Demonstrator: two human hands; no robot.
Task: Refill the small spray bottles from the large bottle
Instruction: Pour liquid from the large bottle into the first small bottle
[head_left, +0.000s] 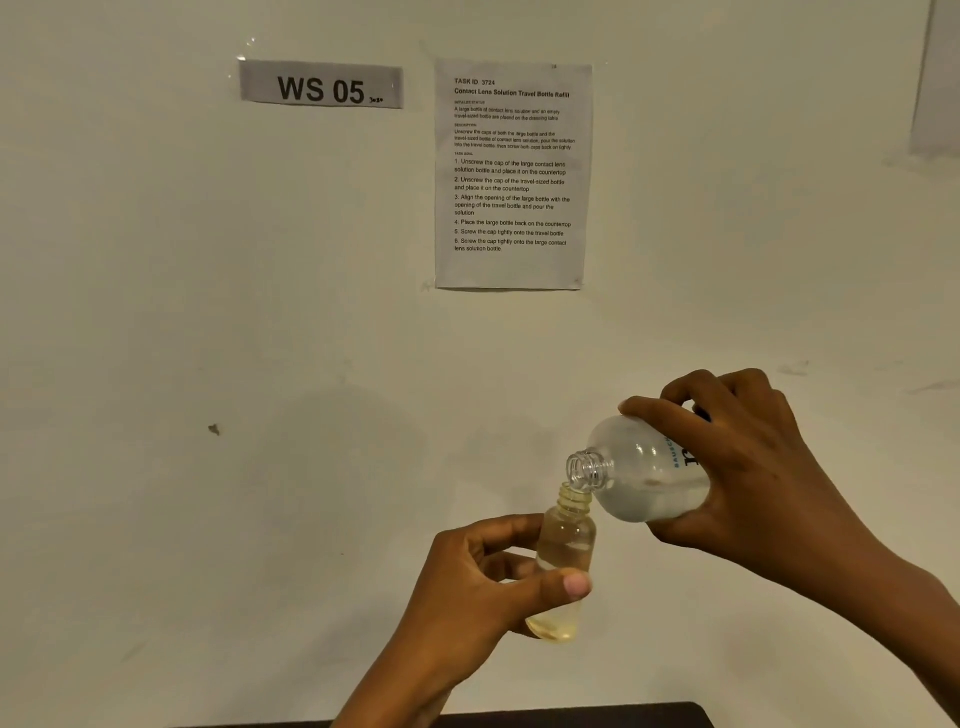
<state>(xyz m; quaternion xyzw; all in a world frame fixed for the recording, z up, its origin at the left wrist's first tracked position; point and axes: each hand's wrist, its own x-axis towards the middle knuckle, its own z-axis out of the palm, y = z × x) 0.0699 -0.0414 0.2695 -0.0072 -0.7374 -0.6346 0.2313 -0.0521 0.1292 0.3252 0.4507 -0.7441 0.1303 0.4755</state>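
Grip of left hand (467, 590) round yellowish small bottle (568, 540), right hand (753, 467) clasping rounded clear large bottle (636, 475), necks touching.

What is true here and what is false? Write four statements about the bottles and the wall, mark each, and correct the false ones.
1. The right hand holds the large bottle tilted, mouth down. True.
2. The left hand holds the small bottle. True.
3. The small bottle has its cap on. False: its threaded neck is open, just under the large bottle's mouth.
4. The sign on the wall reads WS 09. False: it reads WS 05.
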